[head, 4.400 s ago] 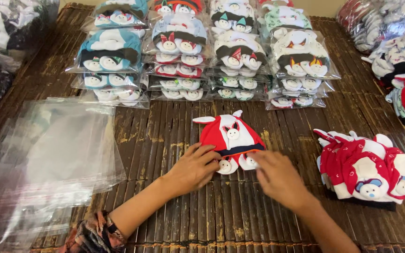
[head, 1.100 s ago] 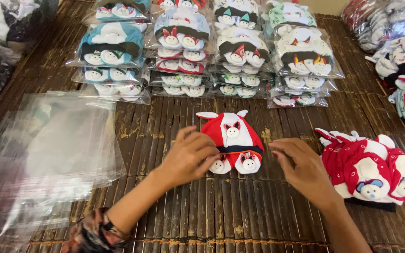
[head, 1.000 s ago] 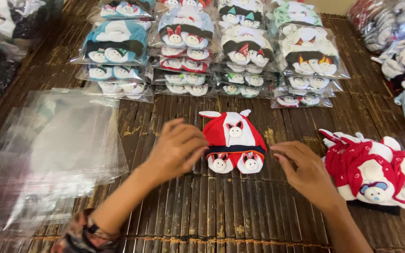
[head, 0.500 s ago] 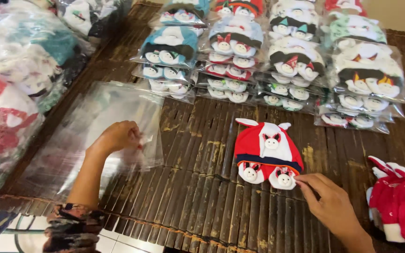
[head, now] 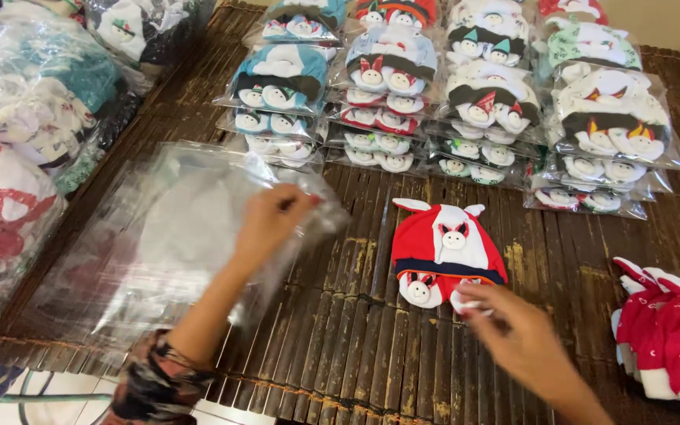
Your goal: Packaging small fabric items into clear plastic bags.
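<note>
Left hand (head: 273, 220) is out over the stack of clear plastic bags (head: 143, 244), fingers pinched shut on the top bag near its far right corner, lifting the film a little off the pile. The right hand (head: 513, 330) sits at the near edge of the red and white baby hat set (head: 446, 256), fingertips resting on one of the two small booties tucked under the hat; its grip looks loose, fingers curled and touching rather than clamped, though motion blur makes it hard to be sure.

That hat set lies flat on the dark slatted worktop (head: 356, 338), just beyond the right hand and well to the right of the left hand, folded and unbagged.

Progress, judging from the layout: beyond both hands stand rows of bagged hat sets (head: 466, 86), already sealed in film and stacked. More full bags are heaped in a bagged pile (head: 17, 142) to the left of the left hand. To the right of the right hand waits a loose heap of red hats (head: 670, 330), none wrapped. So plenty done, one set in hand without a bag, a heap still bare.
</note>
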